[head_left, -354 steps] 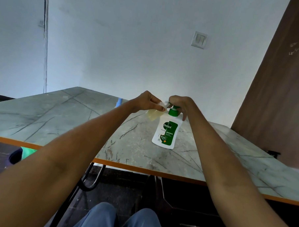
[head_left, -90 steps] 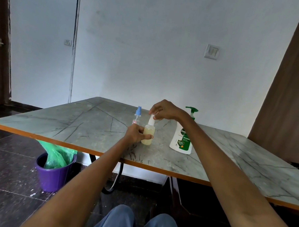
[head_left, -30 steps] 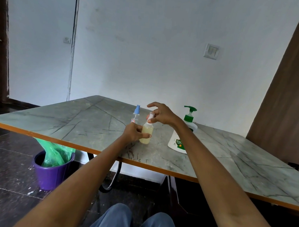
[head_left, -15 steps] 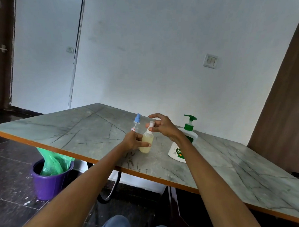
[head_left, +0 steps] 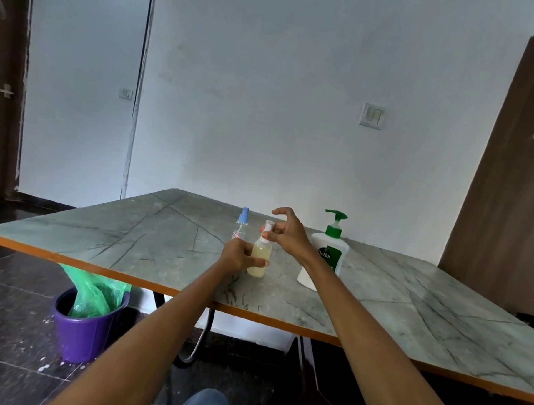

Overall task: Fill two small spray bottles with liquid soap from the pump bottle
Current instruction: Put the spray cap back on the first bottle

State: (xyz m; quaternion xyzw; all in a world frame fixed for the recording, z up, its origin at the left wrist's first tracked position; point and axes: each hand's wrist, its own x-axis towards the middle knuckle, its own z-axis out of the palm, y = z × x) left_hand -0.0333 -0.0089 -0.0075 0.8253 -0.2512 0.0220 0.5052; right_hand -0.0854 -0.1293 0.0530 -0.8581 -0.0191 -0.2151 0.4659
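Observation:
My left hand [head_left: 239, 257] grips a small clear spray bottle [head_left: 259, 258] of pale yellow liquid, upright on the marble table [head_left: 166, 237]. My right hand [head_left: 288, 235] is at the bottle's white spray cap [head_left: 269, 226], thumb and curled fingers pinching it, index finger lifted. Just behind my left hand stands a second small spray bottle [head_left: 243, 221] with a blue cap, its lower part hidden. The white pump bottle [head_left: 329, 257] with a green pump stands to the right, partly behind my right forearm.
A purple bucket [head_left: 82, 332] lined with a green bag sits on the floor under the table's left end. A brown wooden panel [head_left: 504, 212] leans at the right. The table's orange front edge [head_left: 103, 267] runs close to my knees.
Both hands have stayed on the yellow-filled bottle; my right fingers shifted slightly around its cap. The view has tilted upward a little.

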